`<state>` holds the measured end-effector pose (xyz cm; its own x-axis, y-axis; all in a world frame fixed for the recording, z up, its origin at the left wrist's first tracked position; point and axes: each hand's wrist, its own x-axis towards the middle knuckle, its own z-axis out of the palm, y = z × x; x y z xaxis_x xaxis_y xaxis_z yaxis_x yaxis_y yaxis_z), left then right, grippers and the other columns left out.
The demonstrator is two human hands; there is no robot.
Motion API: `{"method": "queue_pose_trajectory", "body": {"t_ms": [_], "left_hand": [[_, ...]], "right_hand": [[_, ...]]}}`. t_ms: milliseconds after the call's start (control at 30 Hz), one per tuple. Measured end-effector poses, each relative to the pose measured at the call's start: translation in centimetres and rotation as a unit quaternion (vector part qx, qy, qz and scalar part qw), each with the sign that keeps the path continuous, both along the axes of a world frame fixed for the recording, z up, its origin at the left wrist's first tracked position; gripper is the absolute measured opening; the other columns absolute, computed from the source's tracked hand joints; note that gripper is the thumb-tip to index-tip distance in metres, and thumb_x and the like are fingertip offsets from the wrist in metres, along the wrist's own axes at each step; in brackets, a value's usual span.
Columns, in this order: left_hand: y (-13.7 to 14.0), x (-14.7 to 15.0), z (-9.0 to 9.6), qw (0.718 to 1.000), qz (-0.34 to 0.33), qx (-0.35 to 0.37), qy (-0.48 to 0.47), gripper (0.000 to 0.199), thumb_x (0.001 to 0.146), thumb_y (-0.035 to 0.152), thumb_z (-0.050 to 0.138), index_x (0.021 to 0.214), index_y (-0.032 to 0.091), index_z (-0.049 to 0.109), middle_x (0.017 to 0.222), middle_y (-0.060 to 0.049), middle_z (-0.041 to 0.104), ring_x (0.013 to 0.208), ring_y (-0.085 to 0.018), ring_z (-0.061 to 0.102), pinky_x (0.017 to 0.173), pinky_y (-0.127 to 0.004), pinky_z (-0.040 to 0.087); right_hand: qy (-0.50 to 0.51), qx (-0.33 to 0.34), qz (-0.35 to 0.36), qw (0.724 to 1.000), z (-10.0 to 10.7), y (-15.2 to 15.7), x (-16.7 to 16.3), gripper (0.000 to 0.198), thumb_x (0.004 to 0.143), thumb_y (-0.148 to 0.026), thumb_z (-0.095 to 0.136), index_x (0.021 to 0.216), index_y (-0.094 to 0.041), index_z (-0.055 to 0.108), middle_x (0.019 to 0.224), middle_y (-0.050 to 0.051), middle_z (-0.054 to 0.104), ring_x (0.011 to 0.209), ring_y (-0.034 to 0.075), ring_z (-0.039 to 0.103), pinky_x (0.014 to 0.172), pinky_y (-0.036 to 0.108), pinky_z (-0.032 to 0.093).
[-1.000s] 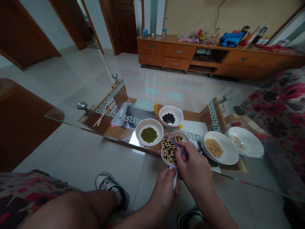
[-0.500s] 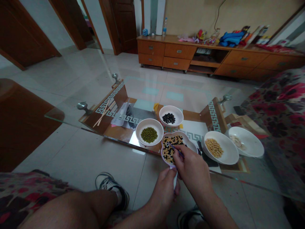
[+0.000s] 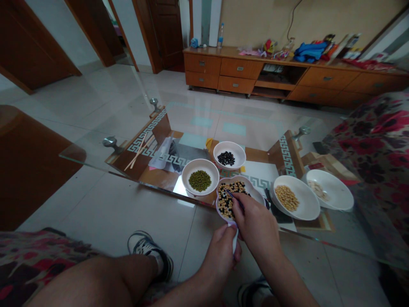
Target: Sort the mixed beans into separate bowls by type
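Between thumb and fingers, my right hand (image 3: 258,219) grips thin dark tweezers (image 3: 235,199), their tip down among the beans. Under them is a pale lilac-rimmed, lobed dish (image 3: 257,194) with mixed yellow and black beans (image 3: 226,207) and a few white ones. My left hand (image 3: 220,251) is closed on the dish's pale handle (image 3: 235,238) at the table's front edge. Left of the dish, a white bowl (image 3: 185,175) has green beans; behind, another bowl (image 3: 242,149) has black beans. To the right, a bowl (image 3: 308,198) contains yellow beans, and a further bowl (image 3: 341,194) pale white pieces.
All bowls stand on a glass table (image 3: 121,170) with a wooden shelf beneath. Wooden chopsticks (image 3: 136,154) lie at the left. A long wooden cabinet (image 3: 238,70) stands across the room. My shoe (image 3: 148,247) is on the tiled floor below.
My right hand and the tweezers have shifted very slightly within the mixed beans. The left hand, dish and bowls look the same.
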<state>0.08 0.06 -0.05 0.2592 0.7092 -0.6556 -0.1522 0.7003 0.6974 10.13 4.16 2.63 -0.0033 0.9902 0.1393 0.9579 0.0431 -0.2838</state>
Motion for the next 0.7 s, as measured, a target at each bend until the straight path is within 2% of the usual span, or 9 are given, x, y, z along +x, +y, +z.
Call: {"method": "queue_pose_trajectory", "body": {"t_ms": [233, 533, 700], "left_hand": [[0.22, -0.04, 0.26, 1.000, 0.002, -0.007, -0.009, 0.042, 0.073, 0.062, 0.044, 0.064, 0.022, 0.046, 0.045, 0.006, 0.037, 0.039, -0.009, 0.030, 0.042, -0.025, 0.025], [0.03, -0.03, -0.41, 1.000, 0.001, 0.000, -0.011, 0.044, 0.074, 0.064, 0.044, 0.065, 0.022, 0.047, 0.044, 0.006, 0.038, 0.038, -0.009, 0.031, 0.042, -0.025, 0.025], [-0.02, -0.04, -0.05, 1.000, 0.001, 0.004, -0.007, 0.044, 0.074, 0.064, 0.043, 0.062, 0.022, 0.046, 0.044, 0.006, 0.038, 0.039, -0.009, 0.031, 0.042, -0.025, 0.026]], "right_hand": [[-0.008, -0.015, -0.008, 1.000, -0.10, 0.17, -0.04, 0.024, 0.093, -0.027, 0.049, 0.106, -0.024, 0.069, 0.095, 0.002, 0.075, 0.078, 0.018, 0.069, 0.063, 0.027, 0.043], [-0.007, -0.027, -0.009, 1.000, -0.13, 0.17, -0.11, 0.025, 0.094, -0.027, 0.048, 0.108, -0.024, 0.069, 0.099, 0.003, 0.075, 0.080, 0.017, 0.069, 0.066, 0.027, 0.044], [-0.004, -0.025, -0.008, 1.000, -0.30, 0.28, -0.11, 0.026, 0.094, -0.026, 0.048, 0.109, -0.024, 0.068, 0.100, 0.003, 0.075, 0.082, 0.018, 0.069, 0.067, 0.027, 0.044]]}}
